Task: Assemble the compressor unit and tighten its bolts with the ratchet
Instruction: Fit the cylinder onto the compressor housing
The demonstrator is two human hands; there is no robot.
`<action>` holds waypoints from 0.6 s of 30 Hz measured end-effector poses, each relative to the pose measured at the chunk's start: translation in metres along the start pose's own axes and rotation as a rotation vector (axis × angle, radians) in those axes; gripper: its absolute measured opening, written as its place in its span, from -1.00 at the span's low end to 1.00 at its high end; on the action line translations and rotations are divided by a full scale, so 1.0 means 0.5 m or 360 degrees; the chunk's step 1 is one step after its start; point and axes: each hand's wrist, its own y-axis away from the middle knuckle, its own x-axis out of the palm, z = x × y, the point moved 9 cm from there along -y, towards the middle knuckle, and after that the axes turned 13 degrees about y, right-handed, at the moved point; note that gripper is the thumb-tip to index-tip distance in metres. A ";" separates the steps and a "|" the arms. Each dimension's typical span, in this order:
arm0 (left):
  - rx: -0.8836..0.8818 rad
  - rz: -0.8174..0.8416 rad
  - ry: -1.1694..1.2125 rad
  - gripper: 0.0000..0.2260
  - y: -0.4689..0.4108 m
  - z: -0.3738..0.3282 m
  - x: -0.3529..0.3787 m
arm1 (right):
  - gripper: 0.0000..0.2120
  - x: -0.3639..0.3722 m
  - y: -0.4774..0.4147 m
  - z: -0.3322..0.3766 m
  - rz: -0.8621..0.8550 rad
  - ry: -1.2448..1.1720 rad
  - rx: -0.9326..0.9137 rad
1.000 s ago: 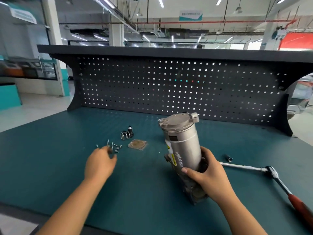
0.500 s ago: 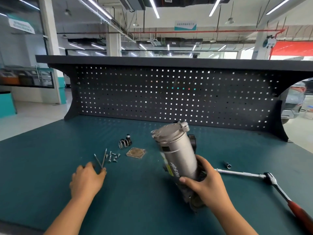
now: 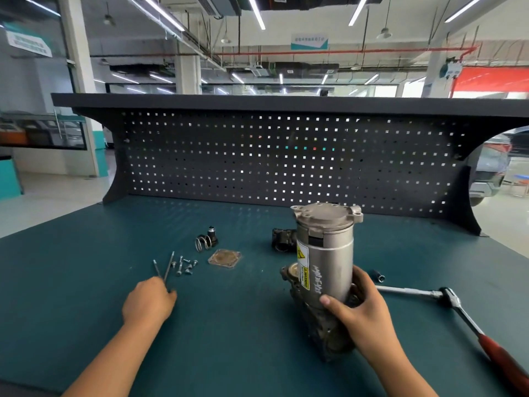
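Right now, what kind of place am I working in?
Probably an industrial workshop or a mechanics' training hall. You're at a green-topped workbench with a dark pegboard back. A ratchet lies beside the compressor unit, and a car stands on the open floor beyond, under strip lights.

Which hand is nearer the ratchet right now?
Right. The right hand grips the compressor, just beside the ratchet; the left hand is across the bench by the long bolts.

Dark pegboard (image 3: 286, 167) backs the teal bench (image 3: 86, 282); a grey car (image 3: 489, 170) stands beyond, right
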 end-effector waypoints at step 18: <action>0.1432 -0.0572 0.1426 -0.81 0.202 -0.373 -0.382 | -0.43 -0.002 0.009 0.013 0.0013 -0.0084 0.0043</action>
